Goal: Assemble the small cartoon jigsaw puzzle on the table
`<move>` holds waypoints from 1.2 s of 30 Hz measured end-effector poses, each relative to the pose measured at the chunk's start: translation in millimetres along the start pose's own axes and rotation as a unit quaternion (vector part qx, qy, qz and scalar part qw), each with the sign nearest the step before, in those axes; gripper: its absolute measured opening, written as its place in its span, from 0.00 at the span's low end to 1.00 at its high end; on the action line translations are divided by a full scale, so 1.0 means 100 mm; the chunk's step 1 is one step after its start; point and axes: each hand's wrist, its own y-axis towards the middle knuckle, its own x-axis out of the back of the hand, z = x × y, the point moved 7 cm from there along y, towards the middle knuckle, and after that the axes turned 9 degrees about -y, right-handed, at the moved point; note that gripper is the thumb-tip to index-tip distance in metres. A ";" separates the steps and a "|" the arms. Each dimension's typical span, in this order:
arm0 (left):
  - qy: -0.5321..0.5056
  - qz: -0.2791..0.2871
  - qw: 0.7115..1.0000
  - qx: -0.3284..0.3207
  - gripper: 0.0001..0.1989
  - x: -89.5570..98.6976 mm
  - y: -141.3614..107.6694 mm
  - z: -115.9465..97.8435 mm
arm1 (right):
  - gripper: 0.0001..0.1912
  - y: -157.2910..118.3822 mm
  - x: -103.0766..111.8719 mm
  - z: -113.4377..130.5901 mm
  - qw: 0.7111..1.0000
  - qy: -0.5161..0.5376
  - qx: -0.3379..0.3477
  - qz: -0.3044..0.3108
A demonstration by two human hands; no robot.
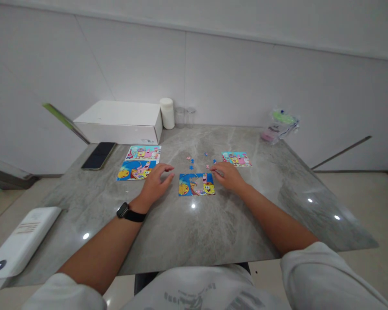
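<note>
A partly assembled cartoon puzzle [184, 189] lies flat on the grey marble table [194, 232], with a gap in its upper middle. Several loose blue and pink pieces [191, 167] are scattered just behind it. My left hand [155, 183] rests left of the puzzle, fingers apart and holding nothing. At the puzzle's upper right corner is my right hand [226, 175], thumb and forefinger pinched; whatever they hold is too small to name. A printed picture sheet [144, 153] lies beyond my left hand, and a smaller cartoon picture [237, 158] lies behind my right hand.
A white box [119, 122], a white bottle [167, 114] and two clear glasses [185, 118] stand at the back. A phone [99, 156] lies at the left, a white device [24, 241] at the near left, and a plastic bag [279, 128] at the back right.
</note>
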 end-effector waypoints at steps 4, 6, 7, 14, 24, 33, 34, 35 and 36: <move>-0.020 0.000 1.000 0.009 0.10 -0.01 0.00 0.06 | 0.12 0.41 -0.18 0.20 0.993 -0.028 0.028 0.112; -0.030 0.001 0.999 0.011 0.10 0.01 0.00 0.06 | 0.13 0.63 -0.27 0.29 0.988 -0.051 0.024 0.146; -0.033 0.002 0.999 0.012 0.10 0.02 0.00 0.05 | 0.14 0.73 -0.32 0.33 0.986 -0.060 0.023 0.157; -0.031 0.002 0.999 0.034 0.11 0.07 0.00 0.01 | 0.15 1.06 -0.57 0.44 0.971 -0.093 0.051 0.214; -0.039 0.010 0.998 0.038 0.11 0.03 -0.01 0.04 | 0.07 1.01 -0.56 0.17 0.970 0.020 -0.003 0.242; -0.064 0.025 0.996 0.049 0.11 -0.12 0.10 -0.12 | 0.06 0.81 -0.22 0.23 0.969 0.189 -0.094 0.127; -0.050 0.047 0.997 0.033 0.11 -0.16 0.13 -0.19 | 0.05 0.79 -0.19 0.23 0.968 0.195 -0.113 0.115; -0.033 0.073 0.997 0.015 0.10 -0.20 0.15 -0.26 | 0.04 0.78 -0.17 0.24 0.966 0.197 -0.130 0.105; -0.013 0.101 0.995 -0.006 0.10 -0.25 0.16 -0.34 | 0.03 0.76 -0.16 0.25 0.965 0.196 -0.143 0.097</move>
